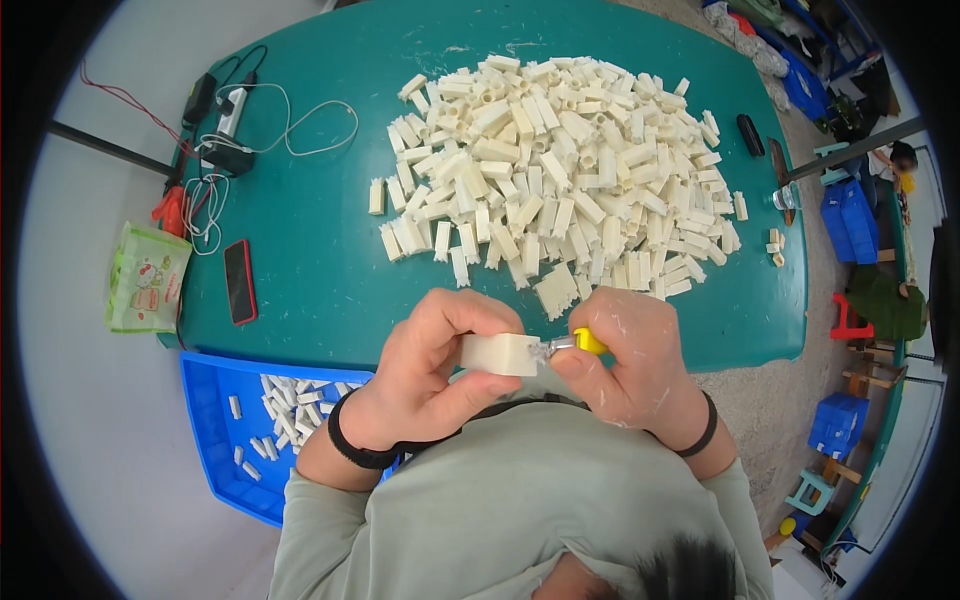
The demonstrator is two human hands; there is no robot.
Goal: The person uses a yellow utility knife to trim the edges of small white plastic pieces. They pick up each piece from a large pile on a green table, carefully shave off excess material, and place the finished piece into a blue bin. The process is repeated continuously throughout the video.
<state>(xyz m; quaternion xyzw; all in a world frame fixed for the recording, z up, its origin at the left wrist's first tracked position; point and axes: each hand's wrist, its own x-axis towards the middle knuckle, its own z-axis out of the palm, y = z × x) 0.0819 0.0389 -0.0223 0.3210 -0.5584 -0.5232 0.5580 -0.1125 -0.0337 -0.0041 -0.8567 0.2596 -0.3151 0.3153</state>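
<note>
Blue plastic, down to the left of the grip: a bin (222,425) carries a loose scatter of white pieces (285,400), bunched toward the hands, a few strays on its bare bottom. Farther left, at the table's edge, sits a pale green bag (148,280), contents hidden. And at the grip itself, the left hand (430,360) pinches a white block (497,354) between thumb and fingers, while the right hand (635,355) closes round a yellow-handled tool (590,341), metal tip right up at the block's right end! Just beyond, a big heap of cream pieces (580,170) sprawls over the green table (350,290). Up left of the grip lie a red-edged phone (240,282) and a power strip (230,115) trailing cables. Out right, across a greyish floor (745,400), there are blue crates (850,220) and a red stool (850,318).
</note>
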